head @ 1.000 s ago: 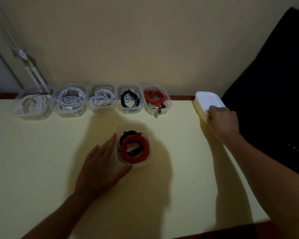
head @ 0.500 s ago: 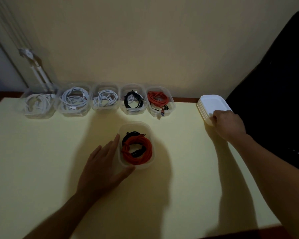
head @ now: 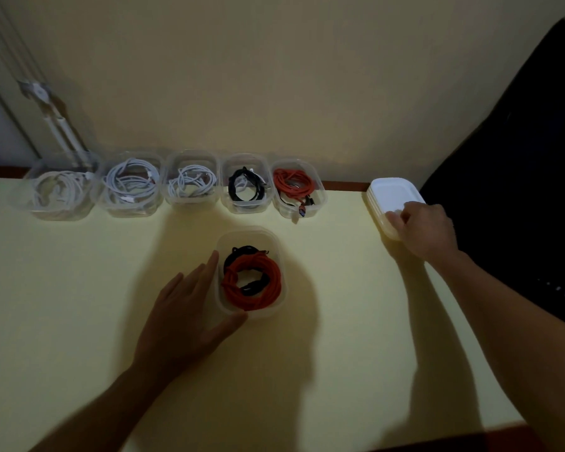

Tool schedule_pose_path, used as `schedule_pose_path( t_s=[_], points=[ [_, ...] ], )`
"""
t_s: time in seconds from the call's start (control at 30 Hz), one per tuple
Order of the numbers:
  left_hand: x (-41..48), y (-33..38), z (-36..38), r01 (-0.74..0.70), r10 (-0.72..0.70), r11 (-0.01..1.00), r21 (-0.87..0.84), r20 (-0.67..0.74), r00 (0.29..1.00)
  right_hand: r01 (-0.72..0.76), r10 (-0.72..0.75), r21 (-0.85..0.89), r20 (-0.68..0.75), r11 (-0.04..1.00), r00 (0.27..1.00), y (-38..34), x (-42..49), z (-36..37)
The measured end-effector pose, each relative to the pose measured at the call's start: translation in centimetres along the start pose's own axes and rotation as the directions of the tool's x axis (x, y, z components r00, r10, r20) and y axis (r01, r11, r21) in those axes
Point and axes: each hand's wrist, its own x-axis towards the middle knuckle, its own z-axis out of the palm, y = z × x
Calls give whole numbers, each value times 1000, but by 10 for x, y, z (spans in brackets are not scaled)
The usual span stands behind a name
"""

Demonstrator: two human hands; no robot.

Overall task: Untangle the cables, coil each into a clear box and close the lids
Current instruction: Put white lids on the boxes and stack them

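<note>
- Right hand (head: 426, 228): curled fingers cover the near corner of the lid stack (head: 392, 194); can't tell how many lids they pinch.
- Lid stack: edges blur together, count unclear.
- Left hand (head: 183, 318): flat against the near box (head: 276, 246), hides its lower left wall.
- Black cable (head: 242, 251): mostly buried under the red cable (head: 268, 272); ends not visible.
- Leftmost box (head: 23, 203): smeared by the wide lens, white coil inside merges into one blur.
- Plug (head: 302, 210) hanging out of the far red box: too small to tell the type.
- Dark mass (head: 519, 190) at right: too dark to identify.
- Both forearms and the counter (head: 79, 288): cut off at the frame edges.
</note>
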Motion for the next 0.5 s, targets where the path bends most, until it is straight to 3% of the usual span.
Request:
schedule_pose_path(
  t_s=[0.07, 0.13, 0.5],
  points=[
    [0, 1, 0, -1, 1, 1000, -1, -2, 1000, -144, 142, 78, 29, 987, 989, -7, 4, 0],
    [0, 0, 0, 1, -1, 1000, 2, -3, 1000, -230, 227, 34, 57, 973, 972, -12, 11, 2],
    [1, -1, 1, -5, 5, 1000, 26, 3, 1000, -471, 463, 6, 179, 882, 868, -21, 34, 1]
  ],
)
